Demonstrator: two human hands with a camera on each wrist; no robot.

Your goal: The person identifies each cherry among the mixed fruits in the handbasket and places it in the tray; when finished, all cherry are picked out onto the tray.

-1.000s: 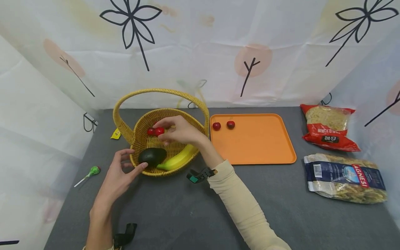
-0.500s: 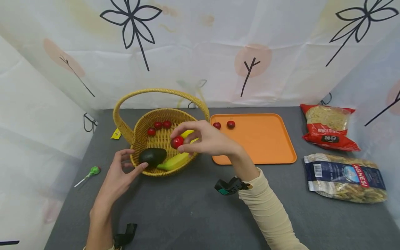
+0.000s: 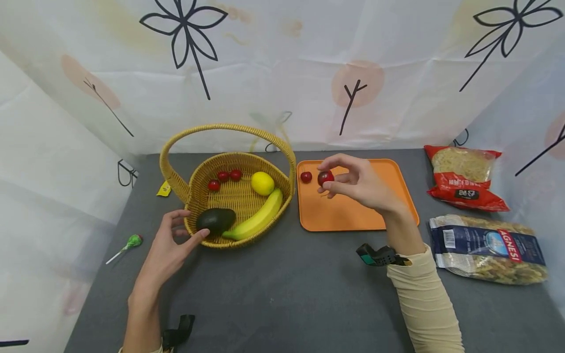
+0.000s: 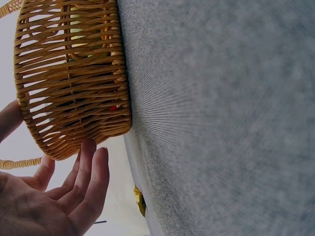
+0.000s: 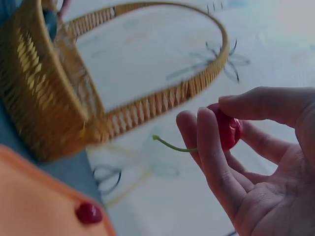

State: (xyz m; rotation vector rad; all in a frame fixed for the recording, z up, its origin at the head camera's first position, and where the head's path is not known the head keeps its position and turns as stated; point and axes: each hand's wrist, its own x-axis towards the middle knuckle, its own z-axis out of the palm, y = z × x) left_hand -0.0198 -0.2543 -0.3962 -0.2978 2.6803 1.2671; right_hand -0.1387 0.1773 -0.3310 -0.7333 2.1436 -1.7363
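Note:
My right hand (image 3: pixel 359 184) pinches a dark red cherry (image 5: pixel 229 129) with a green stem between thumb and fingers, above the orange tray (image 3: pixel 353 215). One cherry (image 3: pixel 306 177) lies on the tray near its left edge. My left hand (image 3: pixel 174 245) holds the left side of the yellow wicker basket (image 3: pixel 238 156), its thumb over the rim and fingers against the outer wall (image 4: pixel 74 98). Inside the basket are an avocado (image 3: pixel 215 220), a banana (image 3: pixel 258 218), a lemon (image 3: pixel 262 183) and three cherries (image 3: pixel 223 176).
A green-wrapped lollipop (image 3: pixel 132 241) lies left of the basket, with a small yellow packet (image 3: pixel 164 189) behind it. At the right lie a red noodle bag (image 3: pixel 465 181) and an AGNESI pasta bag (image 3: pixel 490 250). The basket's tall handle (image 3: pixel 229 127) arches at the back.
My right hand has lifted a cherry out of the basket and carried it right, over the tray. The second tray cherry seen earlier is now hidden. My left hand stays at the basket.

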